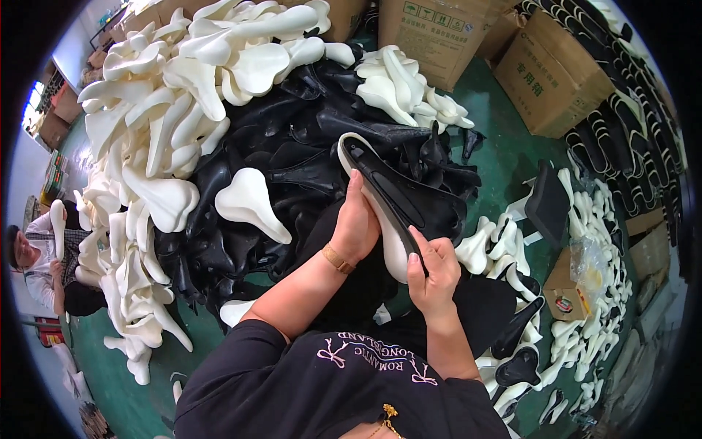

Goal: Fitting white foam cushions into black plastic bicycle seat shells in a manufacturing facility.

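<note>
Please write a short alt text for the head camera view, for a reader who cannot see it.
Both hands, left hand and right hand, hold a bicycle saddle, white foam pad with black shell. Behind lies a heap of white pads and black shells on a green floor.

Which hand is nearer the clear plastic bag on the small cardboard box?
Right. The right hand holds the saddle on the side toward the plastic bag; the left hand is farther away.

Green floor (504, 157), stacked cardboard boxes (548, 73), bright window (33, 99) at left
</note>
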The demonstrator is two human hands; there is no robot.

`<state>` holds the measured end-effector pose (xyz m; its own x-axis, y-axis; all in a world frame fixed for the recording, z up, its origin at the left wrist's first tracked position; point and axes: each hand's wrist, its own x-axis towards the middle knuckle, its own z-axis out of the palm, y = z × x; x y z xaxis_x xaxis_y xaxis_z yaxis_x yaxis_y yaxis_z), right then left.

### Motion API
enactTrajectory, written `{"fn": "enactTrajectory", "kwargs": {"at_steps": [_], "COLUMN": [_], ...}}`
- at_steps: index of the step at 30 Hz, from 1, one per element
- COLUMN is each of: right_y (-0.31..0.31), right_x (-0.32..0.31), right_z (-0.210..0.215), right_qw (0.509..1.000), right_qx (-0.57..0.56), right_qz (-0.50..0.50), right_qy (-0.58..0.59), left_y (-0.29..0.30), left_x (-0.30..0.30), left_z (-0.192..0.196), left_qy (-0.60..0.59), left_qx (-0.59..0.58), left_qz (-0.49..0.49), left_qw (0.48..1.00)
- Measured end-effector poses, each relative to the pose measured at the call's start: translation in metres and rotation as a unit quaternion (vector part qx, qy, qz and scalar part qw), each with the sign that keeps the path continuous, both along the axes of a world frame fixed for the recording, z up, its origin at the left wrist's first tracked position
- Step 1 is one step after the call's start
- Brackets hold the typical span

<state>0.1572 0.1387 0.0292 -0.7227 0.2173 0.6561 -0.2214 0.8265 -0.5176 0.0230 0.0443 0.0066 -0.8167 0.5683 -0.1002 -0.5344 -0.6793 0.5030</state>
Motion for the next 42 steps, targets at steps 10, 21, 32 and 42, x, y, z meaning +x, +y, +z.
{"fn": "enactTrajectory", "kwargs": {"at_steps": [10,21,32,42], "right_y": [-0.014,-0.015,-0.012,0.037], "right_x": [-0.006,-0.014,0.002,0.025], "right_z": [-0.004,-0.013,-0.012,-0.035], "right_qw": [0.998,0.998,0.999,0.748], "right_qx": [0.053,0.05,0.036,-0.658], "right_qz": [-0.037,-0.029,0.007,0.071], "right_qy": [-0.016,0.025,-0.007,-0.045], "left_y": [0.003,0.004,-0.003,0.018], "left_x": [0.005,0.01,0.01,0.01], "left_z": [0.0,0.0,-0.006,-0.002], "left_qy": [-0.026,0.009,-0.004,0.009], "left_qx": [0.02,-0.028,-0.097,-0.128], "left_qz": [0.023,-0.018,-0.011,-0.059], "left_qw": [0.999,0.999,0.995,0.99]}}
